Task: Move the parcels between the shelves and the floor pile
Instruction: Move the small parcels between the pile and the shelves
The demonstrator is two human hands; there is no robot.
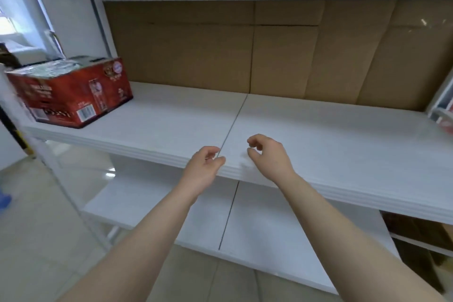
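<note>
the white middle shelf (318, 130) spans the view, with brown cardboard backing (269, 51) along its far side. the one parcel in plain sight, a red printed carton (71, 95), sits at the shelf's left end, its top covered in shiny film. it looks stiff and probably heavy, so taking it under the bottom edges on two opposite sides seems safest; the film may be slippery. the left hand (203, 167) and right hand (267, 157) hover over the shelf's near edge, fingers loosely curled, holding nothing.
</note>
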